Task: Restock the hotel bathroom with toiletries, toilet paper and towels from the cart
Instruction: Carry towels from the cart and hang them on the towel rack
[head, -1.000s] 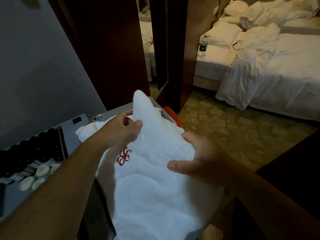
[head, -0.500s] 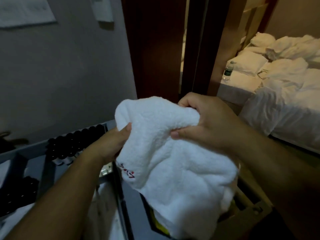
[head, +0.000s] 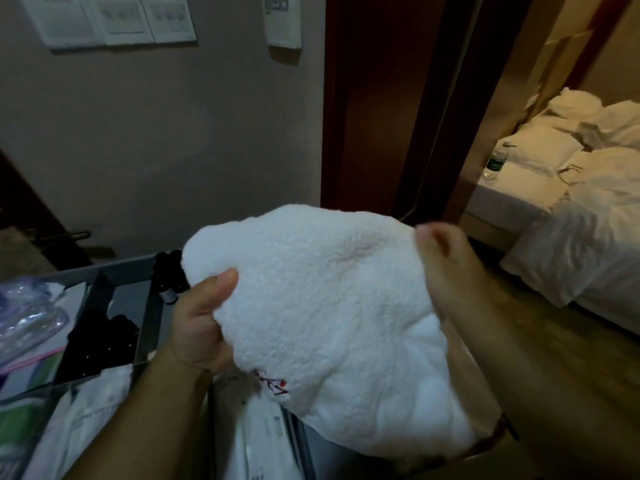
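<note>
Over the cart (head: 104, 271): a white towel (head: 332, 323) is held up, bunched between the left hand (head: 201, 323) and the right hand (head: 446, 271), clear of the trays below.
Left hand: clamped on the towel's left edge, thumb pressed on top of the pile, fingers hidden underneath.
Right hand: blurred, but its fingers curl onto the upper right edge and pinch the fabric.
Towel shape: a soft dome between the two hands, with the lower part hanging toward the person; a red emblem (head: 272, 382) shows near the lower left, just beside the left wrist.
Cart trays: grey compartments at lower left; dark bottles (head: 169, 275) stand just behind the left hand, and plastic packets (head: 31, 313) lie at the far left.
Room behind: a grey wall (head: 156, 133) with white panels (head: 110, 19), a dark door frame (head: 363, 116), and at right an unmade bed (head: 571, 244) with a water bottle (head: 494, 164) standing on its near corner.
</note>
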